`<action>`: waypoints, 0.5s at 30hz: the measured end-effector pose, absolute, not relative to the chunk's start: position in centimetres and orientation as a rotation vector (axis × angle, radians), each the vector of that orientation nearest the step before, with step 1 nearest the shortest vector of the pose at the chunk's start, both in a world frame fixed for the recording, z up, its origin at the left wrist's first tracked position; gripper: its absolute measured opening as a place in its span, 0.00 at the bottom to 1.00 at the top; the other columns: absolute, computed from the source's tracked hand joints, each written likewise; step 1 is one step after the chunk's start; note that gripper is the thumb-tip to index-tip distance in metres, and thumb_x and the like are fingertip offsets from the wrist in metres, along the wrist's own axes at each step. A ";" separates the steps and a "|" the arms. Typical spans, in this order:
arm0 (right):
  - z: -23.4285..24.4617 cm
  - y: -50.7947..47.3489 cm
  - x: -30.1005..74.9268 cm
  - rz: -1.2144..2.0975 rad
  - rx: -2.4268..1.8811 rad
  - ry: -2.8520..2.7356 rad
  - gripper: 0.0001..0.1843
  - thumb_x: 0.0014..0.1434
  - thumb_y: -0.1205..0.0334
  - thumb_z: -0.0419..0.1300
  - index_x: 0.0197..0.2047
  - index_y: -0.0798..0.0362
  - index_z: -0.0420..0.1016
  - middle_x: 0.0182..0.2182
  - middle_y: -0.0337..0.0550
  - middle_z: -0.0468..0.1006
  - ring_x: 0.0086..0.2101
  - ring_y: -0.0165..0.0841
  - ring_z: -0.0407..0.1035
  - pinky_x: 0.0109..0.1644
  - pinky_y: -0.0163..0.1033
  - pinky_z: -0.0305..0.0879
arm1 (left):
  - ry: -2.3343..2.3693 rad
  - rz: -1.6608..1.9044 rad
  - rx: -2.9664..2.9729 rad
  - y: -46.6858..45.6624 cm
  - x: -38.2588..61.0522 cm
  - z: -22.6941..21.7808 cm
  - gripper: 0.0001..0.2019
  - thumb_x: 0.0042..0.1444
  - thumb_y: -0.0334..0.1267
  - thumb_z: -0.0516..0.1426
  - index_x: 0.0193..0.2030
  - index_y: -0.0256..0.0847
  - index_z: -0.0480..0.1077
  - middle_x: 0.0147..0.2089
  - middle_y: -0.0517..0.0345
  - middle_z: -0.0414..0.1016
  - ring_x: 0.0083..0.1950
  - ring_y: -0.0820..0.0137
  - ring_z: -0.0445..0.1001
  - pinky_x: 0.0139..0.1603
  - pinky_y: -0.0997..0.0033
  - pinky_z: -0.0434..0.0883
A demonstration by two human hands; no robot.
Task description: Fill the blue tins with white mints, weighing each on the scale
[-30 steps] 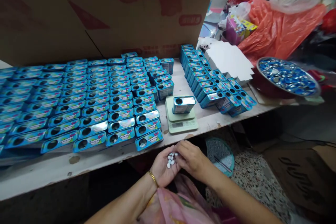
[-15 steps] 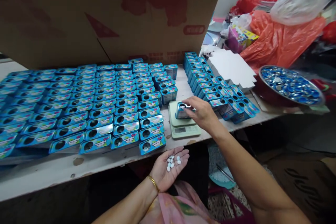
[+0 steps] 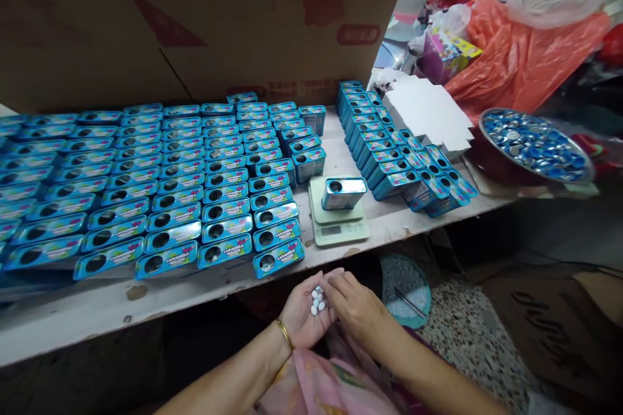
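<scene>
Several small white oval candies (image 3: pixel 317 301) lie in the cupped palm of my left hand (image 3: pixel 299 318), which is held below the table edge. My right hand (image 3: pixel 363 311) meets it there, its fingers bent together over the right side of the palm. What is between its fingertips is hidden. In front of both hands, a blue tin (image 3: pixel 346 196) with a round dark hole in its top stands upright on a pale green kitchen scale (image 3: pixel 341 233). Neither hand touches the tin.
Rows of similar blue tins (image 3: pixel 172 201) fill the table's left; another group (image 3: pixel 372 142) stands right of the scale. A bowl of blue-and-silver caps (image 3: pixel 535 146) sits far right. Below the table is a basin with a scoop (image 3: pixel 409 301). A large cardboard box (image 3: pixel 272 19) stands behind.
My right hand has left the tin on the scale and come down to my left palm. The tin stays on the scale. My view has shifted slightly.
</scene>
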State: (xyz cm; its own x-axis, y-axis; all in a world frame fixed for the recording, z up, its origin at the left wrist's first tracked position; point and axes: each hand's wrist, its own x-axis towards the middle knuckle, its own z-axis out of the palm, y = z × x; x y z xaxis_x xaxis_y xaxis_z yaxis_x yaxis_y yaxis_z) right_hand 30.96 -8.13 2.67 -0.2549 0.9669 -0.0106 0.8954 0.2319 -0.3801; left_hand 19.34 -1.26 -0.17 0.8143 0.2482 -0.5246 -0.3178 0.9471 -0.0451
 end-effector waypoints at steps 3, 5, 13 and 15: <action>2.4 -8.0 31.8 0.515 -1.686 -2.249 0.12 0.57 0.69 0.49 0.45 0.56 0.64 0.36 0.45 0.67 0.36 0.34 0.59 0.40 0.40 0.63 | 0.534 0.298 -0.151 -1.3 19.4 0.0 0.18 0.55 0.38 0.48 0.51 0.30 0.63 0.38 0.50 0.72 0.35 0.72 0.71 0.42 0.70 0.66; 2.6 -7.9 32.3 0.553 -1.647 -2.229 0.11 0.58 0.68 0.50 0.44 0.55 0.65 0.37 0.44 0.67 0.37 0.33 0.59 0.40 0.38 0.63 | 0.530 0.302 -0.163 -1.3 19.5 0.0 0.18 0.55 0.37 0.48 0.50 0.30 0.63 0.35 0.51 0.72 0.35 0.73 0.70 0.42 0.71 0.65; 2.9 -7.5 32.1 0.587 -1.723 -2.262 0.06 0.57 0.69 0.50 0.38 0.57 0.65 0.34 0.45 0.66 0.36 0.33 0.61 0.39 0.38 0.63 | 0.555 0.320 -0.060 -1.7 20.0 0.5 0.17 0.55 0.39 0.47 0.49 0.32 0.65 0.40 0.49 0.72 0.36 0.72 0.71 0.41 0.71 0.66; 2.8 -7.2 31.8 0.565 -1.744 -2.252 0.06 0.57 0.70 0.49 0.37 0.57 0.65 0.34 0.46 0.66 0.36 0.33 0.61 0.39 0.38 0.63 | 0.572 0.323 -0.033 -1.7 20.2 0.8 0.17 0.55 0.40 0.47 0.48 0.32 0.65 0.39 0.49 0.73 0.37 0.70 0.71 0.42 0.70 0.66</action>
State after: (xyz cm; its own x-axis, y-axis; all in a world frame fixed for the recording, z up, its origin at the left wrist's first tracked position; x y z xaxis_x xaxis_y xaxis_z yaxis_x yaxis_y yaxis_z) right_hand 31.85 -7.21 2.79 -0.2604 0.9643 -0.0478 0.8727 0.2139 -0.4389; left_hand 20.17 -1.74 0.78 0.7920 0.2907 -0.5368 -0.3089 0.9493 0.0584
